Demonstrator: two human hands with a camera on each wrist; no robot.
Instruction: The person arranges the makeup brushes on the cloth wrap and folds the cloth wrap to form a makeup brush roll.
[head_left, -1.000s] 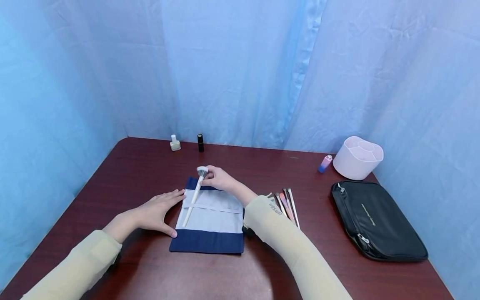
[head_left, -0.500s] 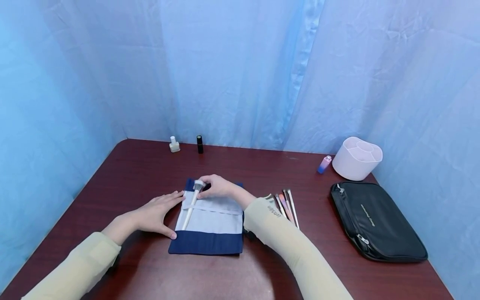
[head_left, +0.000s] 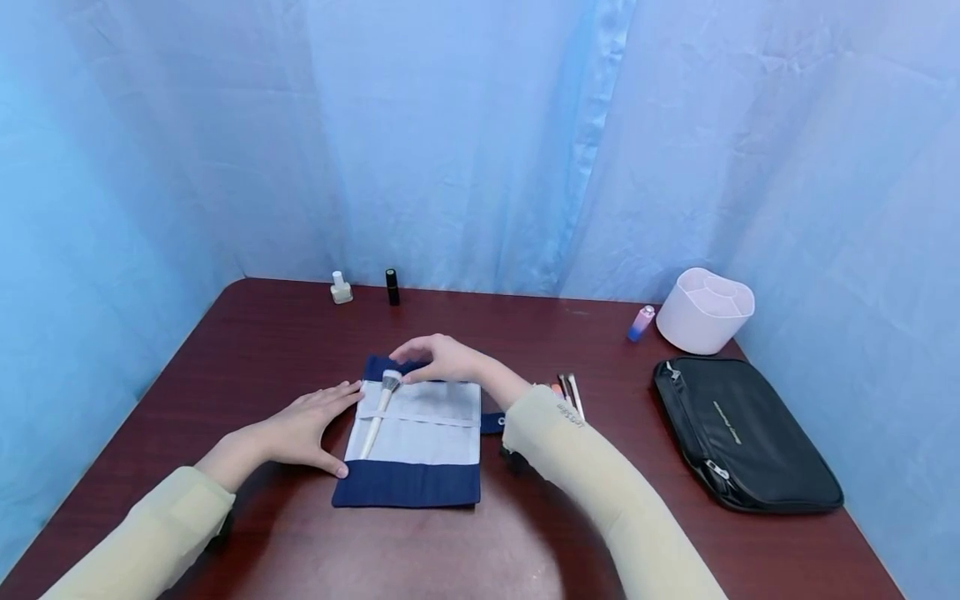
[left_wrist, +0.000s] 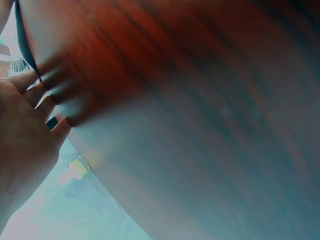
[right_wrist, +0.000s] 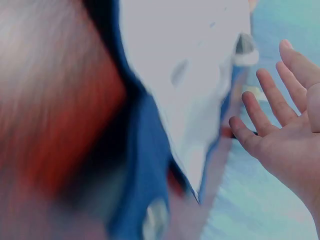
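A dark red wooden table (head_left: 262,333) stands enclosed by wrinkled pale blue curtains (head_left: 465,133).

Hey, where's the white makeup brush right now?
In the head view, the white makeup brush lies tucked under the strap at the left end of the brush roll, between the left hand and the right hand.

A staged recording booth: blue cloth backdrop (head_left: 465,142) hung around a dark wooden table (head_left: 262,333).
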